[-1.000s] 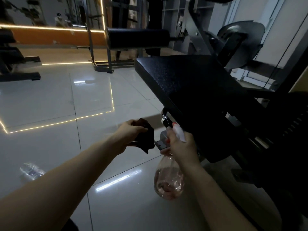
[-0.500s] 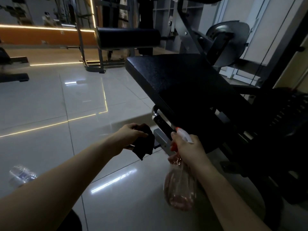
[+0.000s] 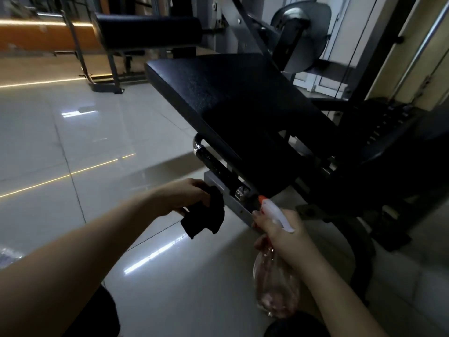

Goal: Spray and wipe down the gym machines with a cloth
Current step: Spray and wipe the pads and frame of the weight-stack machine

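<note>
A gym machine fills the right half, with a wide black padded seat (image 3: 233, 93) sloping toward me. Under the pad's near edge runs a chrome and black handle (image 3: 209, 159) above a grey metal bracket (image 3: 233, 203). My left hand (image 3: 187, 193) grips a black cloth (image 3: 206, 217) that hangs just left of the bracket. My right hand (image 3: 279, 232) holds a clear spray bottle (image 3: 274, 288) with pinkish liquid by its neck. Its white and orange nozzle (image 3: 269, 206) points at the bracket and handle.
A black roller pad (image 3: 148, 27) on a metal stand is behind the seat. A grey cam plate (image 3: 301, 32) and cable rise at the back right. Glossy pale floor tiles (image 3: 73, 142) spread to the left, with a plastic bottle (image 3: 7, 256) lying at the left edge.
Both hands have moved closer to the machine's underside. The spray nozzle now sits beside the bracket, and the cloth has come nearer to the handle. The view has shifted toward the seat.
</note>
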`<state>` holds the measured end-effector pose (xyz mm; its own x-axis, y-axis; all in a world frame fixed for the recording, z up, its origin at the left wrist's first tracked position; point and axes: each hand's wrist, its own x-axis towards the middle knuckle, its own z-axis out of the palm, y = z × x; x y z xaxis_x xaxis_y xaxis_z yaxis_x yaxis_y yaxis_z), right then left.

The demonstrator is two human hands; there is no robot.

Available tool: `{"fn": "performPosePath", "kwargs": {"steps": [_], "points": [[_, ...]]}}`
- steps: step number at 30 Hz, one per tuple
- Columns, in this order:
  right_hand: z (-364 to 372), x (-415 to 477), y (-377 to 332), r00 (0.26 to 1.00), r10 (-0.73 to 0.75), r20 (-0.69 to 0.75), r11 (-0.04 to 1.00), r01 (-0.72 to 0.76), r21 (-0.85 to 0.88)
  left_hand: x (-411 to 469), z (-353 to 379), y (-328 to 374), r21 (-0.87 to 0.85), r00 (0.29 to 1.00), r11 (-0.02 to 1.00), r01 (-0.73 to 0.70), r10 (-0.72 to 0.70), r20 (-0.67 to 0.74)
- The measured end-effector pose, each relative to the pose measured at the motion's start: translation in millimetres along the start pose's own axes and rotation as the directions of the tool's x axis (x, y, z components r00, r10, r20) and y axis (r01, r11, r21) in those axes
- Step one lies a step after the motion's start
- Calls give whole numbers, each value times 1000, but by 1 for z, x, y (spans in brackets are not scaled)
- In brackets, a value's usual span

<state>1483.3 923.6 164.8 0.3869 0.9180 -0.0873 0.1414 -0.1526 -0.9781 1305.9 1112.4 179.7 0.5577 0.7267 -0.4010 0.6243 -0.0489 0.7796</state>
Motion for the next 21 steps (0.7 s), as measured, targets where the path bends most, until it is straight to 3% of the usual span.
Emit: {"fn": "performPosePath", "kwargs": {"steps": [2, 9, 13, 16, 19, 21], "points": [[1, -3, 11, 1000, -18, -10, 1000, 17, -26, 1, 1, -2, 15, 1000, 1000, 9, -9, 0], [23, 2, 55, 997, 69, 21, 990, -71, 125, 4, 3, -8, -4, 995, 1000, -25, 24, -94], [43, 10, 71, 997, 58, 60, 995, -63, 76, -2, 2, -13, 41, 996, 998, -47, 50, -78], [64, 16, 83, 990, 76, 122, 997, -80, 22, 2, -5, -24, 95, 986, 995, 33, -17, -166], [87, 32, 116, 981, 85, 177, 965, -37, -260, 2, -11, -35, 109, 967, 989, 100, -71, -245], [106, 46, 152, 967, 65, 247, 826, 87, -557, 1, -16, -43, 101, 959, 989, 110, -80, -270]]}}
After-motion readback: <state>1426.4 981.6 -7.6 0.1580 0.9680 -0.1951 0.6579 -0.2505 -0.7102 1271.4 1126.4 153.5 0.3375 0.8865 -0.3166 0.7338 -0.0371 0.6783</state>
